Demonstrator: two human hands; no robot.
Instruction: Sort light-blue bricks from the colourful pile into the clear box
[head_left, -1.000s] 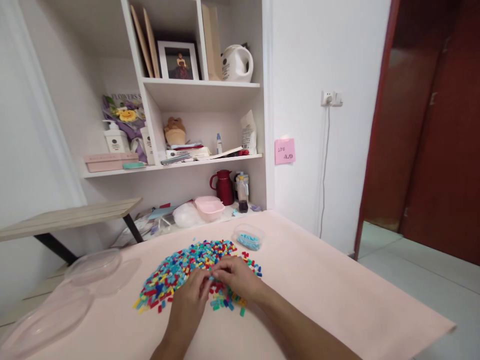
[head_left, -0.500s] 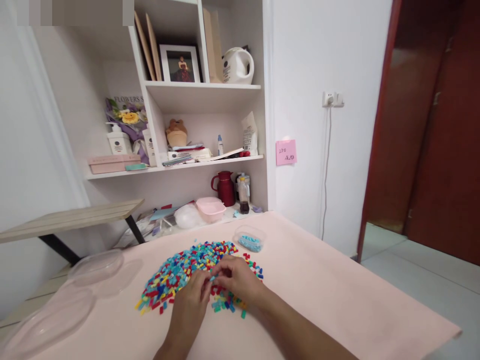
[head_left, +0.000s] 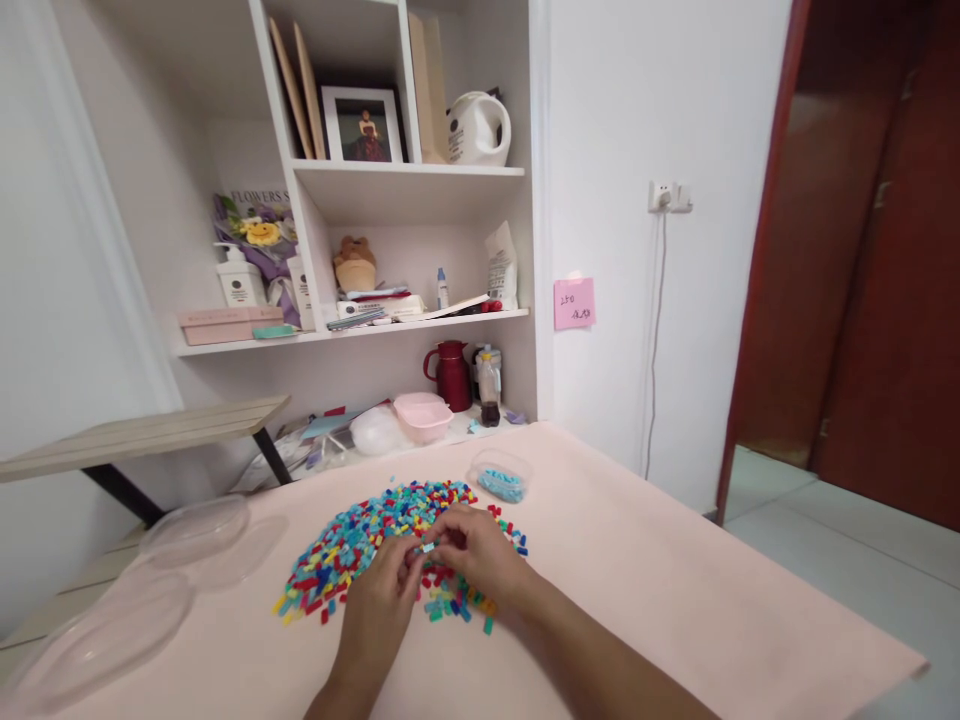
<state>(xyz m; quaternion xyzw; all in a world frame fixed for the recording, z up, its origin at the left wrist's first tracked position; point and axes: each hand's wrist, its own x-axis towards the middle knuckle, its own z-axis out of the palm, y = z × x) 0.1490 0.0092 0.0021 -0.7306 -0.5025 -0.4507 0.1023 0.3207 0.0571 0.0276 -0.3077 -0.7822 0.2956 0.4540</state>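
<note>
Over the near side of a pile of small coloured toy bricks (head_left: 375, 525), my left hand (head_left: 386, 578) and my right hand (head_left: 474, 548) meet fingertip to fingertip. Both are closed in a pinch. A tiny light blue toy brick (head_left: 428, 548) shows between them, touched by the fingers of each hand; whether it is one brick or two joined I cannot tell. Behind my right hand stands a clear plastic tub (head_left: 501, 474) with light blue bricks in it. Loose green, yellow and blue bricks (head_left: 454, 605) lie under and beside my right wrist.
Clear plastic lids or trays (head_left: 195, 530) lie at the left of the pink-covered table (head_left: 660, 560). A wooden step-like bench (head_left: 135, 435) stands beyond them. At the back are a pink container (head_left: 422, 415), a dark red jug (head_left: 451, 375) and a bottle (head_left: 489, 390) below the shelves.
The light blue brick shows more plainly between my fingertips, its top turned up towards me. Both hands stay in nearly the same place; the view has shifted slightly.
</note>
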